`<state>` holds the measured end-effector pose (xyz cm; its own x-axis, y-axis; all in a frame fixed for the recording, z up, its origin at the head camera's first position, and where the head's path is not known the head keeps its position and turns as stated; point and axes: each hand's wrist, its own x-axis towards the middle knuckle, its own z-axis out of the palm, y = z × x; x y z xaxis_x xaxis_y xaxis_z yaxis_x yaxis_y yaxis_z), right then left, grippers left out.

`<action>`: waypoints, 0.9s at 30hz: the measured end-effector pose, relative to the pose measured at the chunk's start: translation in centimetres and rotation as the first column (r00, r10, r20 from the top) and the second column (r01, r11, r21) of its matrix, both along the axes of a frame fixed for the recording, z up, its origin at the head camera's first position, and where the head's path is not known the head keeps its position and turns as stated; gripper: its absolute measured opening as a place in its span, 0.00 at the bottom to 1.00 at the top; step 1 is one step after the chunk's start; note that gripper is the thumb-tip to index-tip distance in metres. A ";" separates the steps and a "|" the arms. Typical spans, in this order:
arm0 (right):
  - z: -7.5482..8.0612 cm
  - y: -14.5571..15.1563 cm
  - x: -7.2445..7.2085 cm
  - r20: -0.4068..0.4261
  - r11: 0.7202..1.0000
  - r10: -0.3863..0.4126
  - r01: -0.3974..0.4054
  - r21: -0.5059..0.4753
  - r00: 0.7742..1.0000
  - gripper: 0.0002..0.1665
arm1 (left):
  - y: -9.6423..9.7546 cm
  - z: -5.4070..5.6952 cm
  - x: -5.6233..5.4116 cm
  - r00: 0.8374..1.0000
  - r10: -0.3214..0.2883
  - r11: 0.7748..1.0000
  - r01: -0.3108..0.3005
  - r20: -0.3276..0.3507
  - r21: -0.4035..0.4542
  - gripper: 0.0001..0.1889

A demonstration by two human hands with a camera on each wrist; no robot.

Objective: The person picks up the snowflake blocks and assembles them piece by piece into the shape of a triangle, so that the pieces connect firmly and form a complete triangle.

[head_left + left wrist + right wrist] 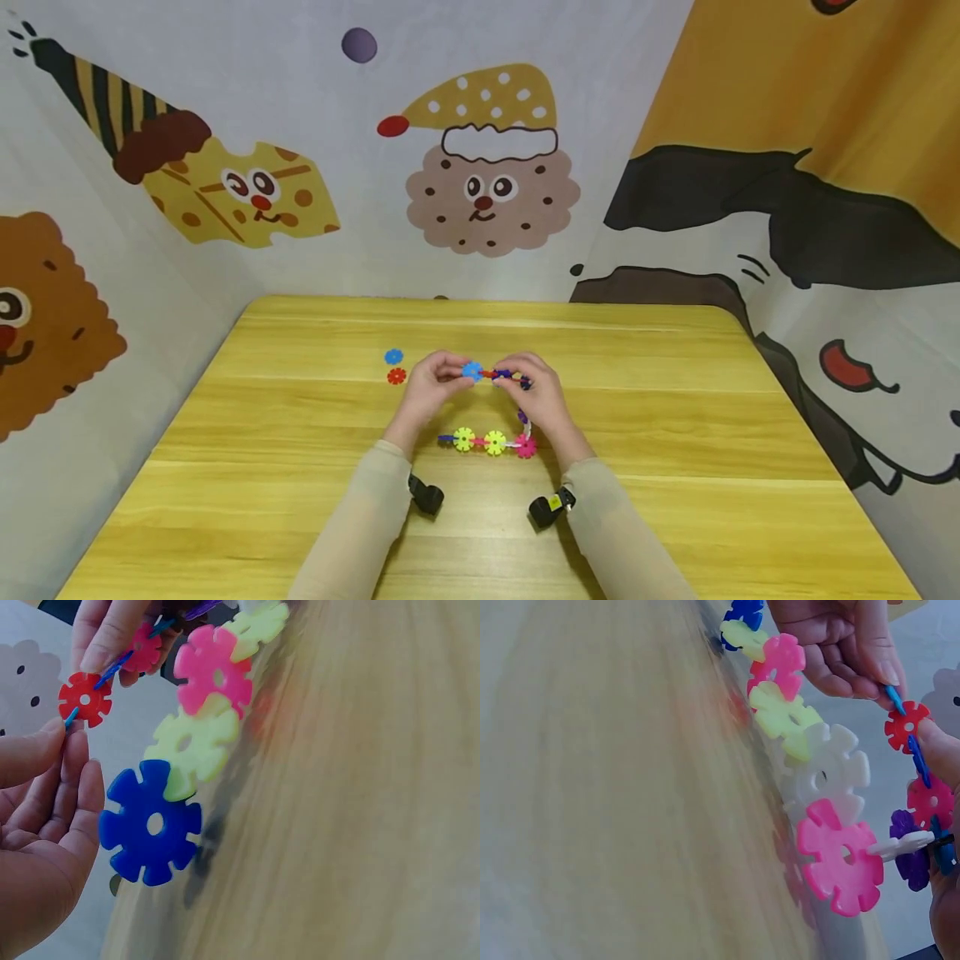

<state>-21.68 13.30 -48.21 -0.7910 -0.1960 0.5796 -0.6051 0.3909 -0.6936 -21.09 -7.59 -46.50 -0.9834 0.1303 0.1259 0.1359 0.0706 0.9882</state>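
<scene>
My left hand (429, 385) pinches a light blue snowflake disc (472, 371) between thumb and fingers. That disc meets a red snowflake disc (85, 699), which joins a dark blue disc (919, 761). My right hand (542, 395) pinches the chain around this dark blue disc, with a pink disc (930, 796) just beyond. From there the chain bends past purple and white discs to a bright pink disc (840, 859) at its corner. Its other run lies along the table, through white, yellow and pink discs, ending in a dark blue disc (154, 823).
A loose blue disc (393, 357) and a loose red disc (397, 376) lie on the wooden table (225, 467), left of my left hand. Black wrist cameras (427, 497) sit at both cuffs. Behind the table hangs a cartoon-printed cloth (300, 67).
</scene>
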 end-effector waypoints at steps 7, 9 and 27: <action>0.5 0.4 -0.2 -0.055 0.990 0.007 0.001 0.144 0.998 0.20 | 0.0 -0.3 -0.1 0.999 0.029 1.000 -0.029 0.022 0.006 0.14; 0.7 0.4 -0.2 -0.088 0.981 -0.002 0.019 0.193 0.996 0.22 | 0.0 -0.2 -0.1 0.999 0.034 0.999 -0.034 0.020 0.000 0.14; 1.4 -0.4 -0.7 -0.157 0.929 0.021 0.039 0.367 0.987 0.20 | 0.7 -0.3 0.1 1.000 -0.006 0.999 0.006 -0.006 0.050 0.13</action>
